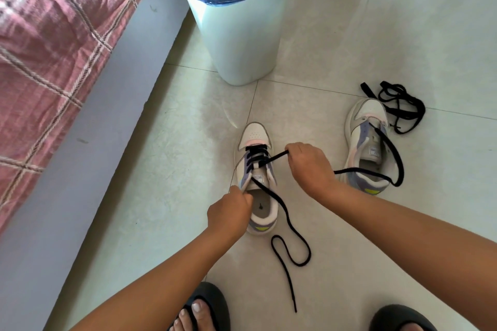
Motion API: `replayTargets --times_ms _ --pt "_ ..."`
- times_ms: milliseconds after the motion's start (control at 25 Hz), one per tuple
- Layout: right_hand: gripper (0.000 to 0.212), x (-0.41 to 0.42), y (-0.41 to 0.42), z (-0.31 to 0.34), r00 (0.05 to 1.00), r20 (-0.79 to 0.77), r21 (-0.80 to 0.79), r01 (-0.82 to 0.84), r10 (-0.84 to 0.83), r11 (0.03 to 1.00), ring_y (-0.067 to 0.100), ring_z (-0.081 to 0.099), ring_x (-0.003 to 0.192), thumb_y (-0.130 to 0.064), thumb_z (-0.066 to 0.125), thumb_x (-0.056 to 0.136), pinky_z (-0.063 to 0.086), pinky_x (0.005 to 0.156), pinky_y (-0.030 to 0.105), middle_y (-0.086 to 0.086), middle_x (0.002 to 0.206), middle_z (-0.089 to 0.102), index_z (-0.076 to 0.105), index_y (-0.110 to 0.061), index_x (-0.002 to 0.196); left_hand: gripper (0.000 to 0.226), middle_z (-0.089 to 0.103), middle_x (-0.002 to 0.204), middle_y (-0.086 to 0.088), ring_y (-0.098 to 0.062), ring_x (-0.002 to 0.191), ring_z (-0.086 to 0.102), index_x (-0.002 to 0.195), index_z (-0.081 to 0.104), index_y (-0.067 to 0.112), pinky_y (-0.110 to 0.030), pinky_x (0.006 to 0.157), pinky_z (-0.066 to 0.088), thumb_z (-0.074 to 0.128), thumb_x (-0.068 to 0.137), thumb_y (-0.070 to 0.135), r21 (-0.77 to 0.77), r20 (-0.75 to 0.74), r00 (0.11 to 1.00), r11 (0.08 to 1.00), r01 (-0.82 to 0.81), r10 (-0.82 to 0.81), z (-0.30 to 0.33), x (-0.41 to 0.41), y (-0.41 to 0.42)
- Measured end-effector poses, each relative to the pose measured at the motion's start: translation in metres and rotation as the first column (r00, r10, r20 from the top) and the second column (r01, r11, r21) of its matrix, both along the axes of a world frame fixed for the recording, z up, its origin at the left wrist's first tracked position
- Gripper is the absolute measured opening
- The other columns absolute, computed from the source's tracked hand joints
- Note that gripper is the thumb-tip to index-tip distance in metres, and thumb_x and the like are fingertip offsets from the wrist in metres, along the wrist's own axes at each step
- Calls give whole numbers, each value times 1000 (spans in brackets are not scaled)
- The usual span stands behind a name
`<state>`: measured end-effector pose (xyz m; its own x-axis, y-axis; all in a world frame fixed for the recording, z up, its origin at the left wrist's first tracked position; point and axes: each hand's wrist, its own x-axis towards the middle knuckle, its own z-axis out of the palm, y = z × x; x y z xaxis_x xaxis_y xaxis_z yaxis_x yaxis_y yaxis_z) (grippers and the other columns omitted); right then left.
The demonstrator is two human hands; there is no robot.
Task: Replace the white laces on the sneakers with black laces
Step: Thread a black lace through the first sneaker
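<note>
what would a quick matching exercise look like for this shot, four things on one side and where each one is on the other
Things
1. waste bin
2. loose black lace
3. right hand
4. left hand

Places or states
A. lying in a tangle on the tiles beyond the right sneaker
B. gripping the left sneaker at the edge of its opening
C. standing beside the bed, lined with a blue bag
D. pulling a black lace end taut from the eyelets

Pairs: 1-C, 2-A, 3-D, 4-B
</note>
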<state>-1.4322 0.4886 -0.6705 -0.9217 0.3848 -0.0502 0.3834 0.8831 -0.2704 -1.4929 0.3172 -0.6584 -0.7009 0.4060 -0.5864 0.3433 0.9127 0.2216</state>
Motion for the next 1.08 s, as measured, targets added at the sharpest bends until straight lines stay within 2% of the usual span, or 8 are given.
replayTargets --times_ms 120,240,280,320,400,480,800,1080 --pt "15 3 36 16 1000 -10 70 22 -21 997 35 58 75 5 52 87 40 59 38 20 84 61 57 4 101 21 52 79 -3 -24 70 47 91 41 10 -28 61 33 28 98 25 8 -2 998 998 -65 65 -1 -7 -10" --pt "24 13 79 31 940 -26 -204 327 -340 923 32 53 82 -15 32 100 38 66 37 17 93 60 51 -3 110 22 50 80 -3 -25 72 47 89 41 10 -30 63 34 29 98 26 15 -9 995 995 -102 102 -1 -22 -21" --pt "26 16 93 38 851 -47 -440 453 -524 775 33 55 84 -14 31 100 43 72 40 18 95 61 51 -2 111 22 50 80 -3 -25 73 47 89 41 11 -30 63 34 29 98 26 15 -15 995 995 -98 99 -1 -28 -24" --pt "27 18 102 43 719 -10 -700 491 -695 518 33 58 88 -11 31 99 48 79 44 20 96 62 52 -1 113 22 50 80 -3 -25 73 47 89 42 11 -30 63 33 29 98 27 9 -20 995 995 -101 101 -1 -33 -29" --pt "25 28 123 55 530 153 -947 321 -834 31 32 65 88 -7 33 96 52 83 41 19 94 66 53 -3 109 24 50 82 -4 -25 74 47 89 43 10 -31 63 33 30 98 28 26 -16 993 993 -112 113 -2 -41 -32" --pt "19 37 136 61 482 233 -968 200 -844 -152 29 66 80 -6 36 96 53 77 35 18 90 68 55 -6 99 25 51 83 -5 -26 75 47 90 44 10 -31 64 34 30 98 29 -2 -34 994 994 -109 108 -4 -49 -39" --pt "34 78 189 80 296 248 -960 -52 -922 -275 28 61 98 -29 25 103 49 79 43 14 102 63 50 -6 99 28 54 88 -10 -29 80 51 87 46 9 -33 67 37 31 97 30 -3 -31 987 988 -156 156 -14 -63 -44" --pt "39 66 128 62 469 699 -715 439 -540 -545 33 62 88 -19 21 103 55 76 48 25 90 66 50 9 102 30 59 108 -18 -32 95 55 94 46 7 -33 73 38 31 99 33 -47 8 993 992 -118 119 0 -62 -36"
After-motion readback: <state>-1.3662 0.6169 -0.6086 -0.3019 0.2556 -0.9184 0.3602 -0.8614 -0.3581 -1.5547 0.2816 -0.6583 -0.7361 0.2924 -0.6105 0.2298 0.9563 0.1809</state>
